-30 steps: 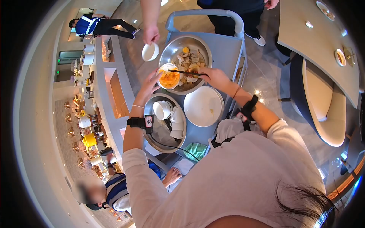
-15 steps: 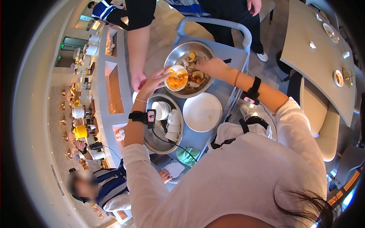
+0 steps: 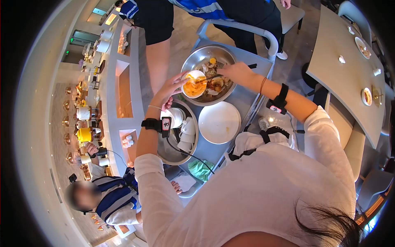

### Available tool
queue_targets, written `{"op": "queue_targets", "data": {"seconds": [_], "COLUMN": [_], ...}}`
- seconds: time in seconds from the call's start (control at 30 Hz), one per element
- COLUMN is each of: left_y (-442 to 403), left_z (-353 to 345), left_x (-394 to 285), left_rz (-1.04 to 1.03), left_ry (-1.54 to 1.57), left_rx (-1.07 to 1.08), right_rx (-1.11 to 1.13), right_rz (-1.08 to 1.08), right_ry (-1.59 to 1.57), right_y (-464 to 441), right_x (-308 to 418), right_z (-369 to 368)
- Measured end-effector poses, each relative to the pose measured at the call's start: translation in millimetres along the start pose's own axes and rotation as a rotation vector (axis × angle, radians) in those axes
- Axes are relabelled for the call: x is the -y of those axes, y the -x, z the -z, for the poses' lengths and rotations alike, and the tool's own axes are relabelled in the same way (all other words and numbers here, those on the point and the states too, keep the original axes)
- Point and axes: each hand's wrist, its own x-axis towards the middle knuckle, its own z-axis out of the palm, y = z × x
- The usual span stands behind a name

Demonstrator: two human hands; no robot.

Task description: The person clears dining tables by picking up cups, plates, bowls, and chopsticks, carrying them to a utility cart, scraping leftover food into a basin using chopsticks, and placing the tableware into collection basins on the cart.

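My left hand [image 3: 169, 89] grips a white bowl [image 3: 194, 84] with orange food in it, tilted over the near-left part of a steel basin [image 3: 190, 62]. Food scraps [image 3: 214, 84] lie in that basin. In my right hand [image 3: 238, 74] are dark chopsticks [image 3: 252, 66], their tips at the bowl's food. Below, a second steel basin [image 3: 168, 155] holds white cups [image 3: 187, 132] and bowls. White plates [image 3: 219, 122] are stacked beside it. A co-worker's hand [image 3: 167, 103] is at the second basin, partly hidden behind my left wrist.
Everything stands on a grey cart [image 3: 251, 59]. One co-worker [image 3: 222, 10] stands at its far end, another [image 3: 111, 197] at lower left. A green cloth [image 3: 200, 169] lies near me. A dining table [image 3: 333, 61] with dishes and chairs is on the right, a buffet counter [image 3: 111, 94] on the left.
The co-worker's arm has come down from the far side to the second basin, bringing a white bowl there. My right hand moved over the food basin, then its chopsticks returned to my bowl.
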Motion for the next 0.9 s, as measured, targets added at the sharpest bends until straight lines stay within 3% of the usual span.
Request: {"op": "queue_targets", "data": {"seconds": [0.1, 0.2, 0.3, 0.4, 0.6, 0.7, 0.8, 0.9], "left_y": [-0.6, -12.2, -15.1, -8.8, -18.2, -3.7, 1.3, 5.0], "left_z": [2.6, 5.4, 6.2, 0.9, 9.8, 0.2, 1.0, 3.7], "left_x": [-1.4, 8.5, 8.1, 0.6, 8.7, -8.2, -13.3, -16.6], "left_rz": [0.018, -0.107, -0.097, -0.069, -0.035, -0.004, -0.023, -0.003], "left_ry": [-0.040, -0.063, -0.091, -0.058, -0.118, -0.120, -0.128, -0.157], "left_rx": [0.006, 0.026, -0.007, -0.003, -0.031, -0.021, -0.001, 0.003], "right_rx": [0.080, -0.055, 0.074, -0.128, 0.142, -0.098, 0.045, 0.037], "right_rz": [-0.020, -0.007, -0.010, -0.051, 0.005, 0.019, 0.011, 0.028], "right_ry": [0.006, -0.071, 0.056, 0.020, 0.037, -0.006, -0.018, -0.094], "right_y": [-0.2, -6.8, -5.8, -7.1, -3.9, -8.1, -2.1, -0.5], "right_x": [6.8, -4.0, 2.1, 7.7, 4.0, -5.2, -9.0, -9.0], "right_z": [11.7, -1.2, -5.8, 5.5, 10.7, -1.0, -13.2, -9.7]}}
